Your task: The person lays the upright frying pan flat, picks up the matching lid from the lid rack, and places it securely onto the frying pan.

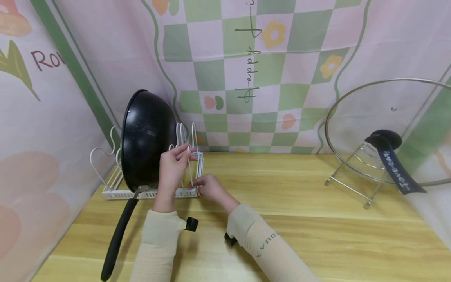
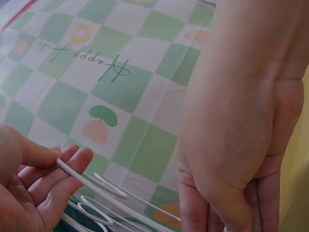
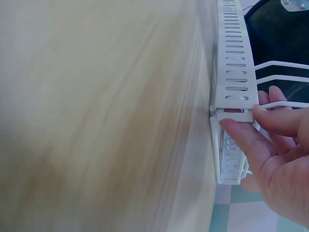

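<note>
One checked cloth (image 1: 208, 39) is hung behind one wooden table (image 1: 317, 235). One glass lid (image 1: 373, 113) is propped right; one black wok (image 1: 146, 137) is held left in one white rack (image 1: 123, 194); one stand (image 1: 349, 190) is placed beneath the lid. By the left hand (image 1: 172, 166) one wire divider (image 2: 104, 190) is pinched, by the right hand (image 1: 213, 188) the rack's near corner.

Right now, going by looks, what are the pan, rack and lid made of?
Pan: probably metal, glossy black coating; pale scratches show.
Rack: likely white-coated metal; thin bent wires, slotted rail.
Lid: apparently clear glass with a shiny, metal-looking rim; the backdrop shows through, though clear plastic isn't ruled out.
</note>
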`<state>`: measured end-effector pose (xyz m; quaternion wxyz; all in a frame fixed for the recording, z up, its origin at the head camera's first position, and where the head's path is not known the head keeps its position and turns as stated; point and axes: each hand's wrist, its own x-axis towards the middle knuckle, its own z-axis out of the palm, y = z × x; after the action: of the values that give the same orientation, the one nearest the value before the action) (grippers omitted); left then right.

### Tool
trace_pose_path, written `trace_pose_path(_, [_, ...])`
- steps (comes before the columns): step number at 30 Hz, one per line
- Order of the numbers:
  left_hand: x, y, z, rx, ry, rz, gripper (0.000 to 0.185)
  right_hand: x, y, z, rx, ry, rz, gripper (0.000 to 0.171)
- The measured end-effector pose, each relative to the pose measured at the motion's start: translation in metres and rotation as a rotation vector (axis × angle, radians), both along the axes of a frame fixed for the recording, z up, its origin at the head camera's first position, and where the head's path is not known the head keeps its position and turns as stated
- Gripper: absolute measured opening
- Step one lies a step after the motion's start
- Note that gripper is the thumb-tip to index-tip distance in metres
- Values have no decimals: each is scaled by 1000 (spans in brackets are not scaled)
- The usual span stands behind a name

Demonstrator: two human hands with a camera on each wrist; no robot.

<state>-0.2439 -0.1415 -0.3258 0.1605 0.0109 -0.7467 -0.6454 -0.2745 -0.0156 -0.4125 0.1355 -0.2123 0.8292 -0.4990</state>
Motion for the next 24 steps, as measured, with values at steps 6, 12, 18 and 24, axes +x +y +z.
trace_pose_path(6, [-1,2,0,2,8,5,33,0,2,0,1,-2,-2,27])
trace_pose_path(12, [-2,4,0,17,7,7,32,-2,3,-1,-5,-11,-1,26])
trace_pose_path(18, [-3,7,-2,-2,2,18,32,-2,6,-1,-7,-6,2,28])
trace_pose_path(24, [-4,10,-1,1,10,25,31,-2,8,-1,-18,4,-1,27])
